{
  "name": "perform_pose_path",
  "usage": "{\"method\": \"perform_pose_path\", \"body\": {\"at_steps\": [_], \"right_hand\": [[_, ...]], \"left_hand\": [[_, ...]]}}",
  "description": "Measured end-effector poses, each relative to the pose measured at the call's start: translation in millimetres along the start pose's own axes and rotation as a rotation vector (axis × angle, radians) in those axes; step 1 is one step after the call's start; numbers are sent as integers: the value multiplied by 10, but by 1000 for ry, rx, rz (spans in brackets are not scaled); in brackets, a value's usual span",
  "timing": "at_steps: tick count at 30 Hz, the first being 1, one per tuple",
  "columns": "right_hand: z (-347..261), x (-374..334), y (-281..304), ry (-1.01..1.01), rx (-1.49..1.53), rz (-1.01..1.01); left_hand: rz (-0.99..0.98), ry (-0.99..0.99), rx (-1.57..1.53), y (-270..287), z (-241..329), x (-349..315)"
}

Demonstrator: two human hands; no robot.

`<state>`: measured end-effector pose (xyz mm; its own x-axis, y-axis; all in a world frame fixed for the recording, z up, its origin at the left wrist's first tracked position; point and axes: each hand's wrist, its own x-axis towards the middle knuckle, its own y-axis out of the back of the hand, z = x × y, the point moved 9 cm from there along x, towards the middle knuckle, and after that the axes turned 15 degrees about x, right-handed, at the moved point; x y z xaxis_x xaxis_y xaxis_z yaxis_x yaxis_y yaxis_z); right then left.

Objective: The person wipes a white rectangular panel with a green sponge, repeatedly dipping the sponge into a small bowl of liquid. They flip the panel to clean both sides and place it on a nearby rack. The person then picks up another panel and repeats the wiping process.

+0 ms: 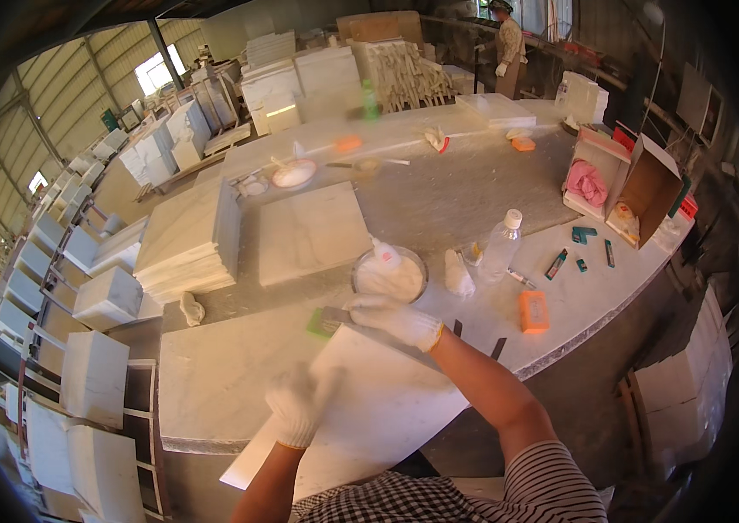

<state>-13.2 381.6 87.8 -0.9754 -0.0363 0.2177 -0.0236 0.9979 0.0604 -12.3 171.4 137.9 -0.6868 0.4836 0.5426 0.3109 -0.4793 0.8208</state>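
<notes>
Head view shows two white-gloved hands over one pale marble slab (369,410) lying on the worktop (474,200). Right hand (394,318) is closed on one flat scraper with a green handle (327,321) at the slab's far edge. Left hand (297,403), blurred, hovers spread and empty. One round bowl of white paste (389,275) and one clear bottle (502,246) stand just beyond.

One head-worn fisheye view, looked steeply down and forward from above, close over the stone worktable (238,383), far workshop hall bent toward the rim
</notes>
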Motion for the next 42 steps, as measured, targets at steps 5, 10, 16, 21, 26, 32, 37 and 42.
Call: {"method": "perform_pose_path", "body": {"at_steps": [5, 10, 16, 21, 26, 32, 37, 42], "right_hand": [[35, 83, -25, -25, 76, 8], [-6, 159, -78, -47, 167, -50], [-115, 117, -80, 11, 188, -52], [-121, 32, -43, 9, 53, -56], [-117, -70, -11, 49, 16, -141], [11, -171, 30, 118, 53, -145], [78, -89, 37, 114, 93, -128], [6, 67, -33, 33, 69, -71]], "left_hand": [[8, -32, 63, -26, 4, -8], [6, -26, 49, -52, -21, -25], [-23, -24, 21, -67, -36, -23], [-16, -32, 17, -70, -36, -32], [-35, -18, 27, -94, -47, -41], [-31, -7, 4, -81, -48, -46], [-31, -13, 5, -86, -45, -38], [-53, 19, -15, -104, -69, -42]]}}
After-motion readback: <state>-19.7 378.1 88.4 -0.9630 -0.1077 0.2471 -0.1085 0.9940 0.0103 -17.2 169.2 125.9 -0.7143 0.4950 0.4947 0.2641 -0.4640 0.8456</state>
